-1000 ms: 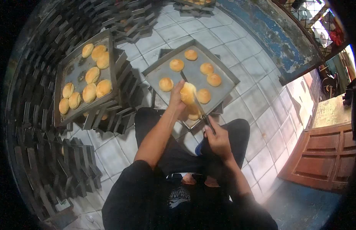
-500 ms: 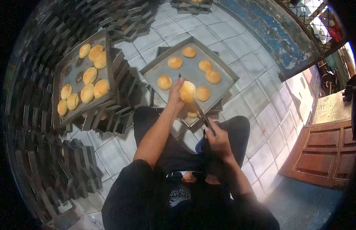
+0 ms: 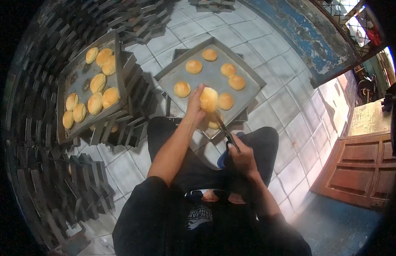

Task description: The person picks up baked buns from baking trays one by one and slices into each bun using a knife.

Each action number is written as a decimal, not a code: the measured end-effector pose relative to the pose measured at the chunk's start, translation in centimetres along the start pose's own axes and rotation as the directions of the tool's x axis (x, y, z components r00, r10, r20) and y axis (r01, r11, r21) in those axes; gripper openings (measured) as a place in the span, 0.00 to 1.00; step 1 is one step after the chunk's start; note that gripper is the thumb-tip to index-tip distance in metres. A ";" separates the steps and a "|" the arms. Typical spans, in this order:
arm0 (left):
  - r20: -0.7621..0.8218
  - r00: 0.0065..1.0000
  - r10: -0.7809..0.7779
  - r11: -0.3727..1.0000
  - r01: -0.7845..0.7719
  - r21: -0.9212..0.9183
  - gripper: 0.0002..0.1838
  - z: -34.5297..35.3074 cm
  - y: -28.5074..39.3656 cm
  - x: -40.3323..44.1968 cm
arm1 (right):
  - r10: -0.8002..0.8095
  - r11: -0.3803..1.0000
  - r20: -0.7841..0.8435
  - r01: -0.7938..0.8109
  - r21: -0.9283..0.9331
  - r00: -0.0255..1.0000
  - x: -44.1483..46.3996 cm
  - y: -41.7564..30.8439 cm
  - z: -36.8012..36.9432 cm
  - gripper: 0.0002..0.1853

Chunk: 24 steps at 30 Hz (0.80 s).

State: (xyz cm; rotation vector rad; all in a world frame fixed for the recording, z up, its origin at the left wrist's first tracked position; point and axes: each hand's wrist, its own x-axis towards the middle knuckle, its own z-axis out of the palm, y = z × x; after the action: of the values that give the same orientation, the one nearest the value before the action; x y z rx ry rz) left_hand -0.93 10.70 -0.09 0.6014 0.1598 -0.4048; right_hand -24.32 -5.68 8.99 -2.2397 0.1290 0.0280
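Observation:
My left hand (image 3: 196,104) is closed around a round golden bun (image 3: 209,100), held up over a metal baking tray (image 3: 250,80). In my right hand (image 3: 242,158) is a knife (image 3: 226,133) with a black handle. Its blade points up toward the bun's lower edge; whether the tip is inside the bun, I cannot tell. Several whole buns (image 3: 193,66) lie spaced out on the tray below. One more bun (image 3: 213,123) is partly covered by my left hand and the blade.
To the left, a second tray (image 3: 85,89) holding several buns (image 3: 98,83) rests on a stack of trays. Tall stacks of metal trays (image 3: 40,85) line the left side. White floor tiles (image 3: 287,141) surround my folded legs. A wooden panelled door (image 3: 360,166) stands at right.
The knife has slid back toward me; its tip showed beyond the bun's far side before and no longer does. My left hand stays around the bun.

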 end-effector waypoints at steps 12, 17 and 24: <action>-0.097 0.988 -0.117 0.993 0.114 -0.045 0.29 2.2 -2.8 -2.0 | 0.106 0.935 0.059 -0.119 0.333 0.993 5.1 -0.6 2.1 0.26; -0.336 0.939 -0.078 0.997 0.071 -0.033 0.29 0.7 -0.8 1.7 | 0.130 0.974 0.133 -0.151 0.169 0.983 -1.8 3.0 -1.3 0.25; -0.404 0.905 0.131 0.934 0.024 0.356 0.26 -1.9 -0.1 8.1 | 0.478 0.831 0.009 -0.456 0.318 0.878 -7.3 5.9 -11.4 0.26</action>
State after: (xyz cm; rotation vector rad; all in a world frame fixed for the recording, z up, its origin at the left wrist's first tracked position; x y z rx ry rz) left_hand 6.34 9.15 -3.83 1.0480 0.4929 -0.2429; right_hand -32.47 -17.66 11.98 -1.8437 0.6775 0.1811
